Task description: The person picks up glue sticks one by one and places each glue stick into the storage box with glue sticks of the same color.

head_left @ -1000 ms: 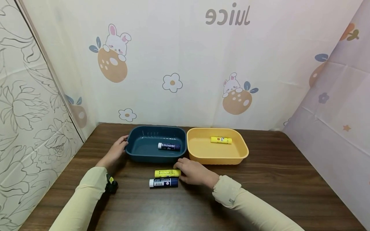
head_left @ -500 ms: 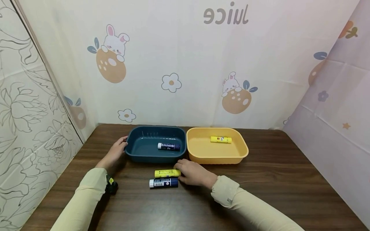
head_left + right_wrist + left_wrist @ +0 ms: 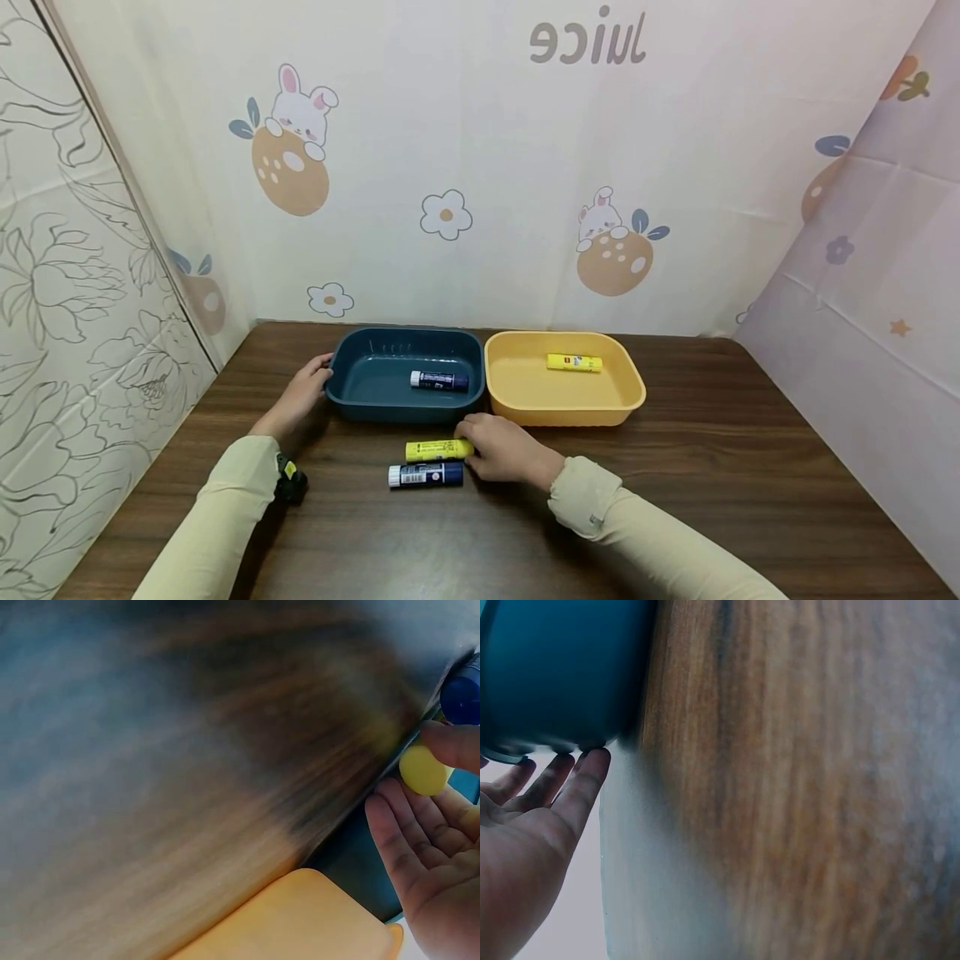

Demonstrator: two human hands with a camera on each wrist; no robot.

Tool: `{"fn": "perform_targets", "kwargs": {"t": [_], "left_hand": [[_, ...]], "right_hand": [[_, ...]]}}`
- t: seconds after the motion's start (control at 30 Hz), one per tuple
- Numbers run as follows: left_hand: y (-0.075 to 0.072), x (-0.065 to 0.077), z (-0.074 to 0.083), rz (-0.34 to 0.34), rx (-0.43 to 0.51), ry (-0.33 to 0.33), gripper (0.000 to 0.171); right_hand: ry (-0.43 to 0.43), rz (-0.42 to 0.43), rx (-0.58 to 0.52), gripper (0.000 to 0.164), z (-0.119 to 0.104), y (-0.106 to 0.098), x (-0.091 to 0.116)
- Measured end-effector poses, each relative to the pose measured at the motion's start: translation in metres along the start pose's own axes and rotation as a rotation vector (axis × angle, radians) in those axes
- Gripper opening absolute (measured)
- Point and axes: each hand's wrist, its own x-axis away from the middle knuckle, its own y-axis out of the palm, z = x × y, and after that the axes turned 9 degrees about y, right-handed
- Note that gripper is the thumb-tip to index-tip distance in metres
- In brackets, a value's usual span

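Note:
A yellow glue stick [image 3: 437,451] lies lengthwise in front of the trays, its right end pinched between the thumb and fingers of my right hand [image 3: 506,450]. The right wrist view shows its round yellow end [image 3: 423,771] between thumb and fingertips. Just nearer to me lies a navy glue stick [image 3: 426,475] with a white cap. My left hand [image 3: 300,396] touches the left end of the dark blue tray [image 3: 405,412]; in the left wrist view its extended fingers [image 3: 585,784] rest against the tray's outer wall. Inside that tray lies another navy glue stick [image 3: 439,381].
A yellow tray [image 3: 566,416] stands right beside the blue one, with a yellow glue stick [image 3: 573,362] inside. Both trays sit near the back edge of the dark wooden table [image 3: 712,467]. A printed curtain [image 3: 480,150] hangs behind it.
My right hand and the yellow glue stick it pinches have shifted very slightly to the right. My left hand stays at the blue tray's end.

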Motion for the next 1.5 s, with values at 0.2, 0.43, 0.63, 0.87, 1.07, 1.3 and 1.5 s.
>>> {"fn": "perform_targets", "kwargs": {"t": [0.2,0.43,0.63,0.87,1.07,1.3,1.5], "left_hand": [[0.0,0.001,0.0,-0.01,0.005,-0.002,0.051],[-0.001,0.002,0.002,-0.019,-0.003,-0.003,0.052],[-0.001,0.001,0.001,-0.009,-0.007,-0.004,0.051],[-0.001,0.001,0.001,-0.006,-0.013,-0.013,0.051],[-0.002,0.0,0.002,-0.022,-0.007,-0.011,0.051],[-0.001,0.002,0.004,-0.019,-0.004,0.004,0.051],[0.001,0.003,0.004,-0.013,0.006,0.024,0.051]], "right_hand": [[0.009,0.017,-0.031,0.021,-0.002,-0.004,0.001],[0.016,0.019,-0.051,0.022,-0.007,-0.015,0.001],[0.022,0.039,-0.063,0.025,-0.009,-0.029,0.002],[0.018,0.097,-0.037,0.025,-0.003,-0.042,0.004],[0.048,0.111,-0.055,0.026,0.001,-0.051,0.008],[0.078,0.146,-0.046,0.027,0.007,-0.062,0.012],[0.077,0.206,-0.062,0.023,0.02,-0.07,0.011]]}}
